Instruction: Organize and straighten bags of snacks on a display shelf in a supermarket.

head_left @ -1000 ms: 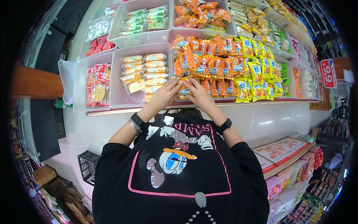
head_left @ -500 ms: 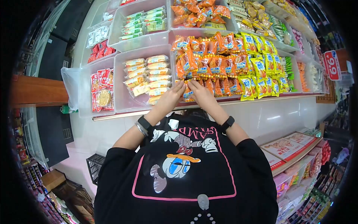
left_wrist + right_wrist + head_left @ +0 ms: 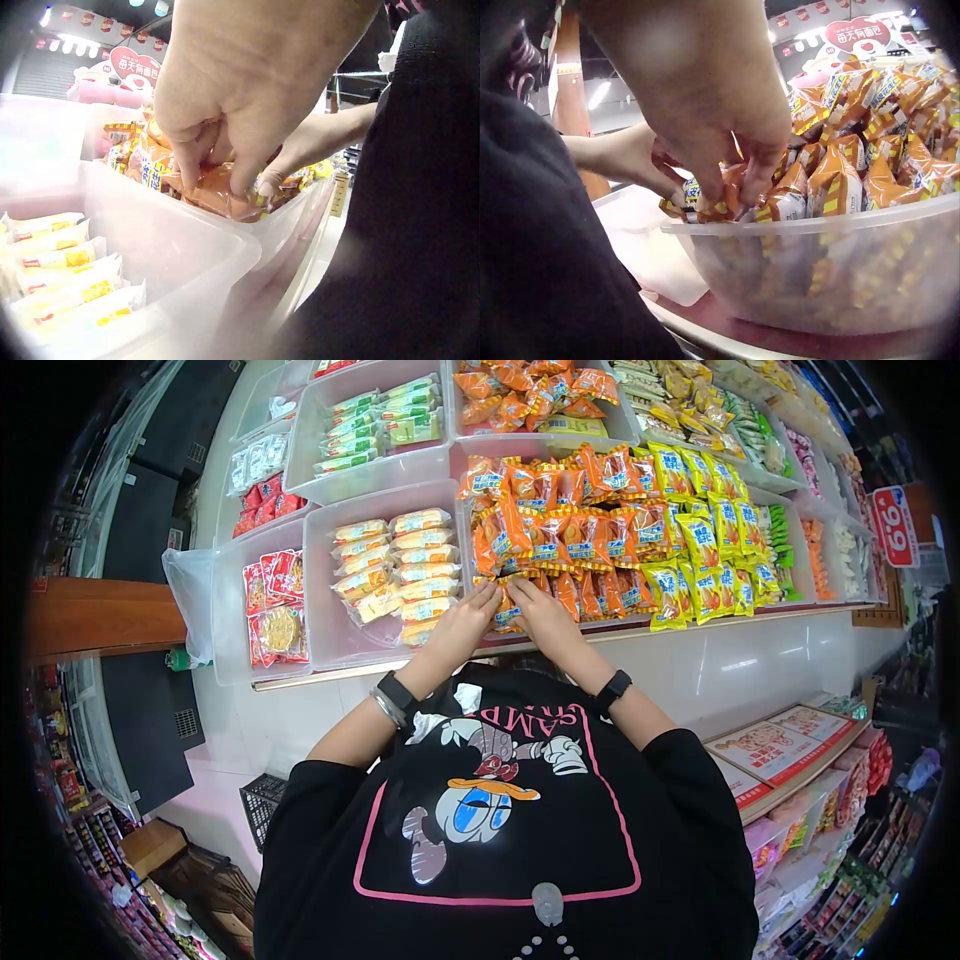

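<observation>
Head view, upper centre: left hand (image 3: 468, 625) and right hand (image 3: 545, 615) meet at the clear bin's (image 3: 610, 620) near wall, curled fingertips pinching front-row orange snack packets (image 3: 507, 610) from above, apparently because tightly packed rows leave only the tops free.

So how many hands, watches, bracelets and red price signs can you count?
left hand and right hand, both pinching orange packets: 2
black watches: 2
silver bracelet: 1
red price sign: 1
Total: 6
</observation>
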The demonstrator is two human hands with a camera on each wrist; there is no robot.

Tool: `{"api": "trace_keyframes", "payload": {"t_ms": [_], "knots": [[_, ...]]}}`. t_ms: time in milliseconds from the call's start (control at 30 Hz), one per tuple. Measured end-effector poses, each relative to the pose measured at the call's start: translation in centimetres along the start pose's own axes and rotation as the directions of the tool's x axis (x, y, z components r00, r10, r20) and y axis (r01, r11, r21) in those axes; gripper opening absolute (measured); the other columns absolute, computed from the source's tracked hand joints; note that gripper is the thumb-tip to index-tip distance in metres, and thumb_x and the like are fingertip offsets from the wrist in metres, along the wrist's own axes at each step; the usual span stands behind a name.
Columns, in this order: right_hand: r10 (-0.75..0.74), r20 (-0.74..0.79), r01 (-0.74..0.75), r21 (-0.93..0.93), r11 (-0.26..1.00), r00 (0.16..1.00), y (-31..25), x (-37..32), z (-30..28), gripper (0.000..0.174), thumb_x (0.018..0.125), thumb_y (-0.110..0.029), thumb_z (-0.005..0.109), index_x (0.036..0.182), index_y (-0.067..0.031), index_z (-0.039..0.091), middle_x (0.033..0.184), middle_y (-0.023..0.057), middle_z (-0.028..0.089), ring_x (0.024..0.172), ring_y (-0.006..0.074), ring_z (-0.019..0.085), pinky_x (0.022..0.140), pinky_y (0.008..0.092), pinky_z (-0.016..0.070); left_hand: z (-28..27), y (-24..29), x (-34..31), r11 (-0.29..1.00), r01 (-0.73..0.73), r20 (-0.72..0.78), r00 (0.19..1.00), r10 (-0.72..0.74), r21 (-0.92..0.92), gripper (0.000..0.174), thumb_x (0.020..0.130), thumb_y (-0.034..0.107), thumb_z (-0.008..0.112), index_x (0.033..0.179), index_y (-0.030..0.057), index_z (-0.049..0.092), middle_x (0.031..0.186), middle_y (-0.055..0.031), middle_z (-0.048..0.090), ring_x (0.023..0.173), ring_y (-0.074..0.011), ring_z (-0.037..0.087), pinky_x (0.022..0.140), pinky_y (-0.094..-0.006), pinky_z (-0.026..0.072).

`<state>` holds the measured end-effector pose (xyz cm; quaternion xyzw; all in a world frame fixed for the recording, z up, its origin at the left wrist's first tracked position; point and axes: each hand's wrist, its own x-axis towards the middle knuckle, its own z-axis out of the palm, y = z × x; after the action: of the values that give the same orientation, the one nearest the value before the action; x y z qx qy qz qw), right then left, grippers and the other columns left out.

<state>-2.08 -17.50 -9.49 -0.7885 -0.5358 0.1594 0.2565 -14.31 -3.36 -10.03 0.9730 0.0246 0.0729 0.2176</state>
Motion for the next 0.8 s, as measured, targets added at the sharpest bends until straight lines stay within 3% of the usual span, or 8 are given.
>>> {"api": "trace_keyframes", "payload": {"t_ms": [367, 433, 600, 667, 767, 800], "knots": [[-0.072, -0.078, 0.071, -0.013, 0.997, 0.994, 1.2, 0.2, 0.6, 0.058, 0.071, -0.004, 0.068, 0.125, 0.0014, 0.046, 0.127, 0.0175, 0.048, 0.106, 0.0345, 0.055, 0.086, 0.0385, 0.0491, -0.2, -0.1, 0.7, 1.000, 0.020, 0.026, 0.999, -0.020, 0.000, 0.048, 0.075, 0.003, 0.062, 0.120, -0.0069, 0.048, 0.122, -0.0201, 0.053, 0.119, -0.0329, 0.048, 0.094, -0.0373, 0.0452], [-0.103, -0.106, 0.101, -0.019, 0.995, 0.989, 1.1, 0.0, 0.7, 0.059, 0.072, -0.004, 0.068, 0.126, 0.0008, 0.045, 0.128, 0.0177, 0.047, 0.106, 0.0347, 0.055, 0.086, 0.0385, 0.0491, -0.2, -0.3, 0.3, 0.998, -0.027, -0.018, 0.999, 0.026, -0.061, 0.054, 0.072, 0.003, 0.066, 0.122, -0.0051, 0.048, 0.125, -0.0235, 0.050, 0.117, -0.0375, 0.048, 0.097, -0.0399, 0.0428], [0.014, -0.066, -0.017, -0.038, 0.999, 0.998, -0.6, -1.6, -0.1, 0.063, 0.073, -0.008, 0.069, 0.130, -0.0033, 0.042, 0.136, 0.0140, 0.039, 0.108, 0.0333, 0.054, 0.082, 0.0382, 0.0517, -1.6, 0.0, -0.6, 0.997, -0.081, -0.012, 0.997, 0.081, 0.005, 0.053, 0.076, 0.005, 0.064, 0.125, -0.0043, 0.047, 0.129, -0.0221, 0.048, 0.119, -0.0352, 0.048, 0.099, -0.0383, 0.0416], [-0.002, -0.110, 0.001, -0.012, 1.000, 0.994, -0.4, -2.0, -0.3, 0.059, 0.075, -0.013, 0.070, 0.128, -0.0046, 0.045, 0.135, 0.0136, 0.040, 0.110, 0.0332, 0.053, 0.084, 0.0385, 0.0507, -2.5, -0.2, -0.6, 0.999, -0.007, 0.037, 0.999, 0.009, -0.042, 0.050, 0.077, 0.007, 0.064, 0.124, -0.0023, 0.049, 0.129, -0.0207, 0.049, 0.119, -0.0340, 0.048, 0.098, -0.0377, 0.0426], [-0.024, -0.250, 0.023, -0.004, 1.000, 0.968, -0.5, -2.9, -1.7, 0.047, 0.079, -0.016, 0.067, 0.121, -0.0048, 0.051, 0.129, 0.0137, 0.047, 0.110, 0.0325, 0.053, 0.084, 0.0393, 0.0494, -3.1, -0.4, -0.8, 0.995, 0.059, -0.021, 0.998, -0.061, -0.082, 0.039, 0.078, 0.009, 0.065, 0.116, 0.0048, 0.056, 0.120, -0.0151, 0.056, 0.107, -0.0330, 0.056, 0.087, -0.0378, 0.0483], [0.050, -0.266, -0.033, 0.070, 0.997, 0.963, -0.6, -3.5, -2.6, 0.042, 0.080, -0.015, 0.066, 0.118, -0.0043, 0.053, 0.124, 0.0141, 0.050, 0.108, 0.0324, 0.054, 0.083, 0.0389, 0.0492, -3.2, -0.4, -0.9, 0.996, 0.045, -0.030, 0.998, -0.048, -0.080, 0.039, 0.078, 0.009, 0.065, 0.116, 0.0048, 0.056, 0.120, -0.0151, 0.056, 0.107, -0.0330, 0.056, 0.087, -0.0378, 0.0483]]}}
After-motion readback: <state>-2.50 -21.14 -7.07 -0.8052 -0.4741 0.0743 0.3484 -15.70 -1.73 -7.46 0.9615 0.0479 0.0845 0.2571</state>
